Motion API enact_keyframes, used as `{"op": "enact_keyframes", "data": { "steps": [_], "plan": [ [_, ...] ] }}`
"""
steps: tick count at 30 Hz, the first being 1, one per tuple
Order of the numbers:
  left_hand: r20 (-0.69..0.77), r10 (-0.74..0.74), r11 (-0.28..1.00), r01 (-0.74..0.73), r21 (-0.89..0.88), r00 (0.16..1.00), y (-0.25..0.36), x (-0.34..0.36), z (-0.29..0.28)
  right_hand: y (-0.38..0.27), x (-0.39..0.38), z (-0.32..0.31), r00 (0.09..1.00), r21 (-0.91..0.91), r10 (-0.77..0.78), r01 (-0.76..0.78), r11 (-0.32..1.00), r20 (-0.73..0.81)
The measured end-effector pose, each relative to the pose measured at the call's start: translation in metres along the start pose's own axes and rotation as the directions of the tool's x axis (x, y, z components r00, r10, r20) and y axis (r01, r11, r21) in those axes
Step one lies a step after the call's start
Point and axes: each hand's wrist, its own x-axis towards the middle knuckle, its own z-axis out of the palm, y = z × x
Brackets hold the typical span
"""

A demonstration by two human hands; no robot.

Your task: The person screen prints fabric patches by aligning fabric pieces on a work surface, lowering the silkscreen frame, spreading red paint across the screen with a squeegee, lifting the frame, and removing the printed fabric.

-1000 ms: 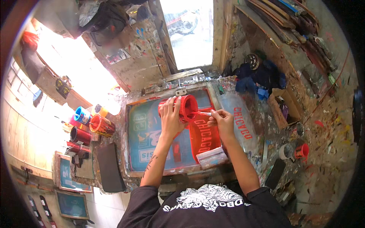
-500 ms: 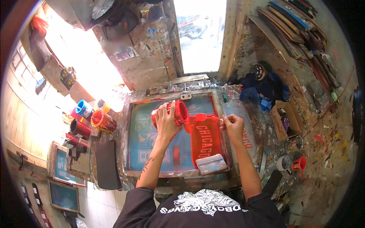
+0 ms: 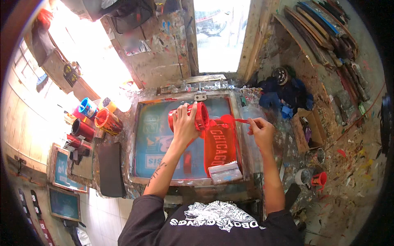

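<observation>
A person in a black T-shirt [image 3: 213, 233] works over a paint-spattered tabletop [image 3: 293, 158], where a wood-framed printing screen [image 3: 164, 181] lies flat, its teal mesh marked with paler designs. The left hand [image 3: 184, 124] is wrapped around a red container [image 3: 200, 117], tipped on its side above the middle of the screen, its mouth turned toward the screen's right edge; whether its rim touches the mesh cannot be told. The right hand [image 3: 262, 130], fingers pinched narrow, grips the handle of a spoon-like tool [image 3: 226, 119], its round head coated red and held just beside the container's mouth, near the screen's far right corner. Below them, a patch of red ink [image 3: 213, 151] covers part of the screen's right half, pale block lettering showing through. A squeegee [image 3: 225, 172] rests across the near end of the ink, close to the screen's near right corner. A metal clamp [image 3: 200, 96] sits at the middle of the screen's far edge. Toward the tabletop's left edge, a blue container [image 3: 89, 109] stands near a red bucket [image 3: 111, 125], and a dark flat pad [image 3: 111, 170] lies left of the screen. Dark cloths [image 3: 287, 96] are heaped at the tabletop's far right corner, near an open cardboard box [image 3: 305, 133].
</observation>
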Motion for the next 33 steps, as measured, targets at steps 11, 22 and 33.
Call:
{"op": "enact_keyframes", "data": {
  "steps": [11,22,33],
  "plan": [
    [0.145,0.007,1.000,-0.010,0.026,0.989,-0.017,0.002,-0.003,-0.040,0.013,0.007,0.988,-0.004,-0.126,0.126,0.992,0.090],
    [0.236,-0.100,0.821,0.214,-0.529,0.967,-0.002,0.094,0.002,-0.088,0.094,0.062,0.857,-0.087,-0.365,0.421,0.903,0.363],
    [0.011,-0.103,0.622,0.073,-0.779,0.995,0.135,0.196,0.146,-0.049,-0.053,-0.058,0.966,-0.135,0.167,-0.142,0.981,0.198]
  ]
}}
